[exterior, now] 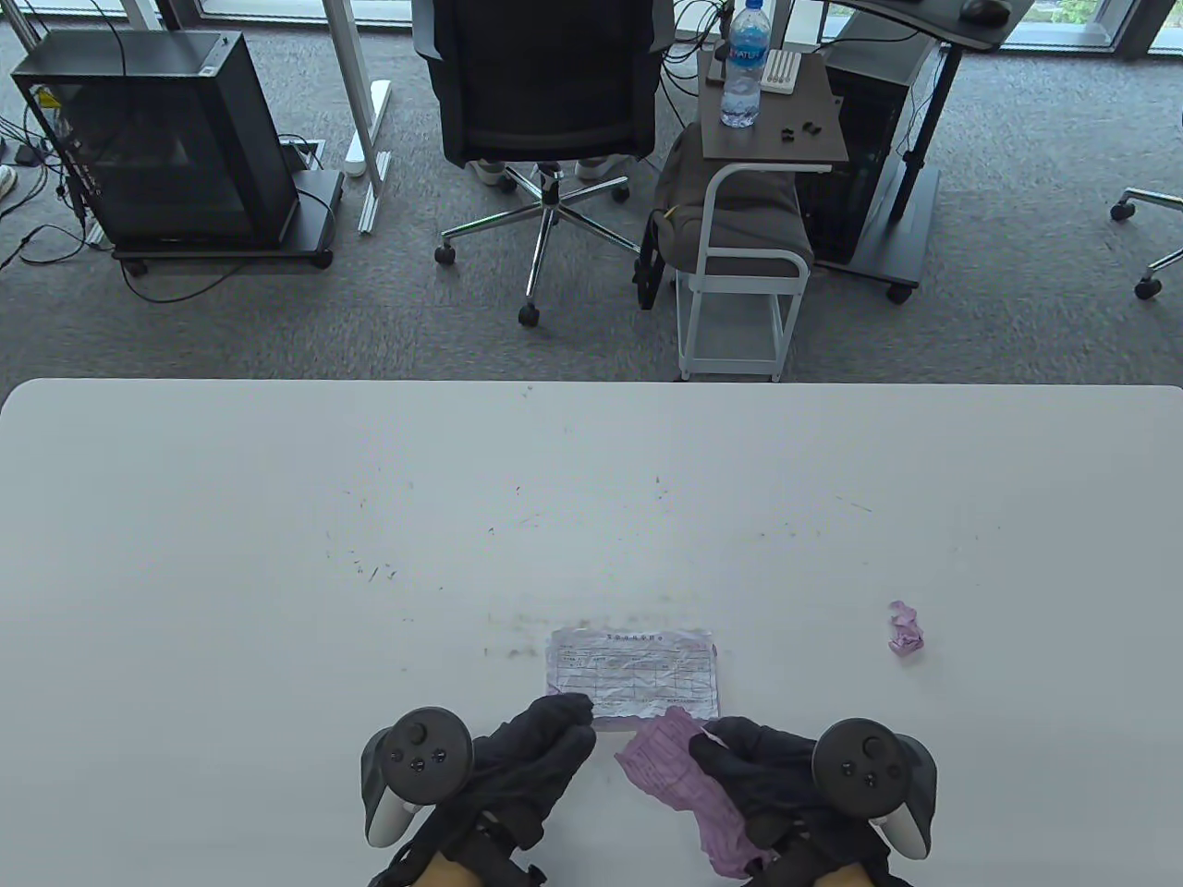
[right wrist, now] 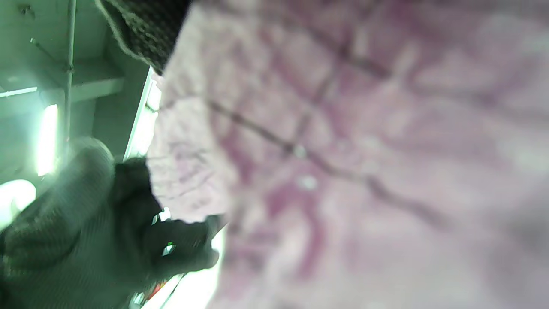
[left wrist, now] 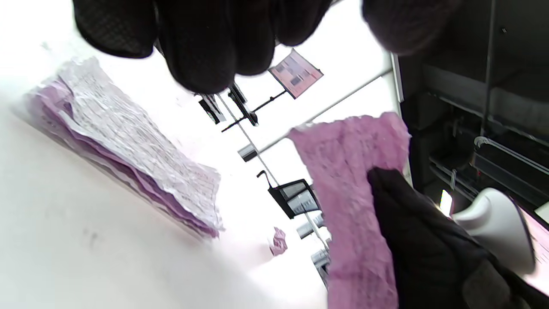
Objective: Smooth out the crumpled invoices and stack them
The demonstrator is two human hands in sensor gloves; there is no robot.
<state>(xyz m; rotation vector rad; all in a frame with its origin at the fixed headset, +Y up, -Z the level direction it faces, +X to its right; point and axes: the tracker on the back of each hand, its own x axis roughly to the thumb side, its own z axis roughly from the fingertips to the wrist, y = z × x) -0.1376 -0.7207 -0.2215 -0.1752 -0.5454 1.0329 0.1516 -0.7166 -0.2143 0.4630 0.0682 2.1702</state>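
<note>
At the near edge of a white table [exterior: 277, 554], a gloved right hand [exterior: 786, 785] grips a wrinkled pink invoice [exterior: 689, 785], its fingers closed on the sheet's right side so the paper slants away to the left of the fingertips and fills most of the blurred right wrist view. The left hand [exterior: 527, 767] reaches forward with its fingertips [exterior: 568, 711] resting on the near-left corner of the stack of flattened invoices [exterior: 638, 674], fingers loosely curled and holding nothing; the stack lies just beyond both hands. A small crumpled pink invoice [exterior: 906, 630] sits well apart, ahead and to the right of the right hand's fingers.
</note>
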